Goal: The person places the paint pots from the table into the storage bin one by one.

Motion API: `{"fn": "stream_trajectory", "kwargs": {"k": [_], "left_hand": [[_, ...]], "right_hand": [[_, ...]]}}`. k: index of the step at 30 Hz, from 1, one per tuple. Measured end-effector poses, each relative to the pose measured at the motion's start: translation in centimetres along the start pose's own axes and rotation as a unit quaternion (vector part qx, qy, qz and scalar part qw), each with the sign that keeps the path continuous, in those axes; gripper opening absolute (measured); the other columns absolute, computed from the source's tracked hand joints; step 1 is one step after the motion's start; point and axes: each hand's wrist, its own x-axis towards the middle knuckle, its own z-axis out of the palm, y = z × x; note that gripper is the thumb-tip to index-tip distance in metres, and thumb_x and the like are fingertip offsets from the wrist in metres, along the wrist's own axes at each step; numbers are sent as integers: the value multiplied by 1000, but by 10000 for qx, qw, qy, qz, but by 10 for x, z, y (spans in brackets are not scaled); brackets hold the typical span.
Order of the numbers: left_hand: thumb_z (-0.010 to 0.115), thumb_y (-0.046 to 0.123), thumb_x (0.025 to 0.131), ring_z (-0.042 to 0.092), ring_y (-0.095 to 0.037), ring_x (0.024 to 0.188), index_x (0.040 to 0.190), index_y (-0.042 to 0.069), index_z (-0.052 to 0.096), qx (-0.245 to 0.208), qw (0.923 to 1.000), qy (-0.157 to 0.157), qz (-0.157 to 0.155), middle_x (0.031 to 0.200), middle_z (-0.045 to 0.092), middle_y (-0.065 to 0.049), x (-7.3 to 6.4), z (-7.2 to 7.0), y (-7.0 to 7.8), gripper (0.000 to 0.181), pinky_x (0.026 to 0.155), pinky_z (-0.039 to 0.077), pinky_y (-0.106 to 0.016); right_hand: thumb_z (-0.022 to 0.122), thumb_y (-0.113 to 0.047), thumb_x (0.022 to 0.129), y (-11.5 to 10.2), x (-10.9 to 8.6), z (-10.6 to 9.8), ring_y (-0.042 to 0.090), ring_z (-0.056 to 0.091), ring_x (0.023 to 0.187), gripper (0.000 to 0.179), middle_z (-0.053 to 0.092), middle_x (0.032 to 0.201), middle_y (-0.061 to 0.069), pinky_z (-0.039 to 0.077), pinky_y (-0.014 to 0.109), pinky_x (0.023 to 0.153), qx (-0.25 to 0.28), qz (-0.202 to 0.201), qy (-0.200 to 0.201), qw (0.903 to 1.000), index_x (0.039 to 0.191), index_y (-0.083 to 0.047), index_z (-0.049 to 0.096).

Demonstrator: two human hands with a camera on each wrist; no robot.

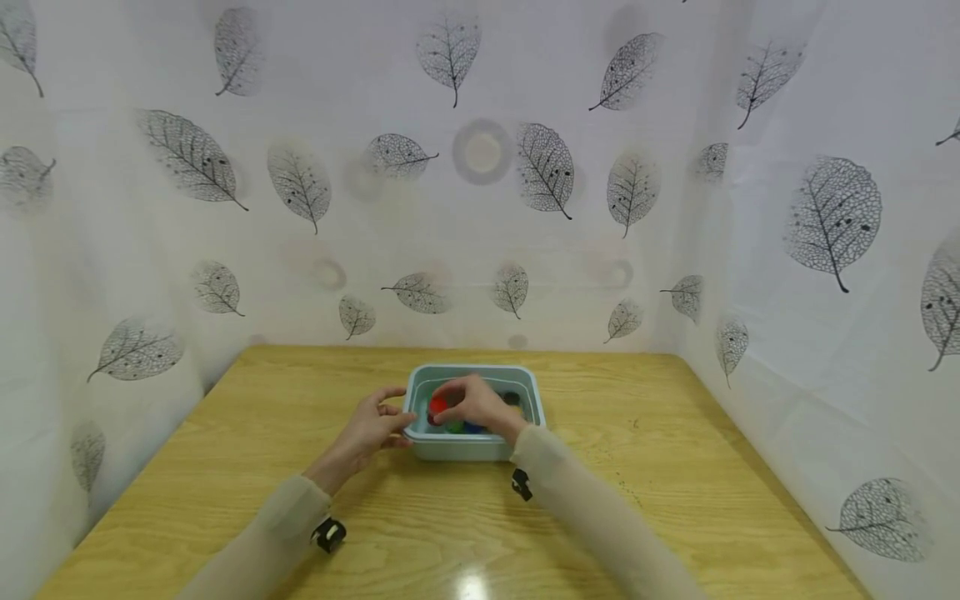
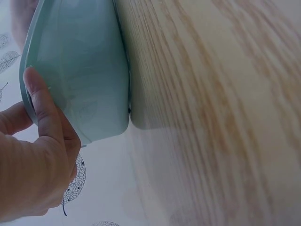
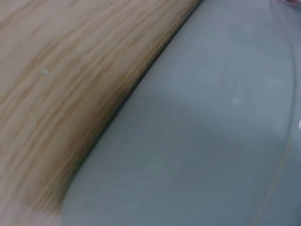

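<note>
A pale green plastic tub (image 1: pixel 461 451) stands on the wooden table, with small coloured things inside. My left hand (image 1: pixel 372 429) holds the tub's left front corner; in the left wrist view, that hand (image 2: pixel 44 155) has its fingers on both sides of the rim. My right hand (image 1: pixel 480 404) reaches over the front rim into the tub and pinches a small red round thing (image 1: pixel 438 405), its kind unclear. Below that hand lie a green piece (image 1: pixel 454 427) and a blue piece (image 1: pixel 472 428), partly hidden. The right wrist view shows mostly the tub's wall (image 3: pixel 178 132).
A dark round piece (image 1: pixel 512 398) lies in the tub's right part. The wooden table (image 1: pixel 637 483) extends around the tub. A white leaf-print curtain (image 1: pixel 480 233) hangs behind the table and along both sides.
</note>
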Motion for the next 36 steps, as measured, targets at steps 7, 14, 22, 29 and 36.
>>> {"fn": "stream_trajectory", "kwargs": {"k": [7, 14, 22, 29, 36], "left_hand": [[63, 2, 93, 67, -19, 77, 146, 3, 36, 0, 10000, -57, -2, 100, 58, -14, 1, 0, -1, 60, 67, 62, -30], [64, 3, 93, 67, -19, 77, 146, 2, 36, 14, 10000, -61, 6, 101, 57, -14, 2, 0, -1, 60, 68, 62, -30], [64, 2, 93, 67, -19, 77, 146, 1, 38, 6, 10000, -80, 9, 101, 57, -15, 1, 0, 0, 59, 68, 62, -30], [63, 3, 94, 67, -19, 78, 146, 1, 37, 2, 10000, -89, 19, 103, 57, -16, 0, 0, 0, 59, 68, 62, -30], [63, 3, 94, 67, -19, 78, 146, 1, 37, 0, 10000, -76, -8, 103, 56, -16, 0, -1, -1, 59, 69, 62, -30]], "right_hand": [[84, -13, 77, -2, 3, 4, 11, 64, 86, 39, 73, 104, 5, 56, 24, 75, -517, 63, -84, 9986, 114, -6, 72], [83, -10, 77, -3, 6, 5, 12, 64, 88, 39, 72, 104, 3, 56, 25, 78, -790, 152, -43, 9967, 114, -7, 71], [80, -12, 81, -1, 7, 6, 14, 66, 88, 29, 74, 102, 5, 58, 28, 77, -775, 180, -74, 9968, 110, -7, 74], [78, -10, 83, -3, 8, 9, 14, 67, 88, 22, 74, 99, 3, 58, 27, 75, -850, 238, 88, 9961, 105, -9, 76], [78, -9, 83, -3, 7, 9, 16, 66, 90, 23, 74, 101, 3, 58, 29, 77, -774, 365, 125, 9963, 105, -10, 76]]}}
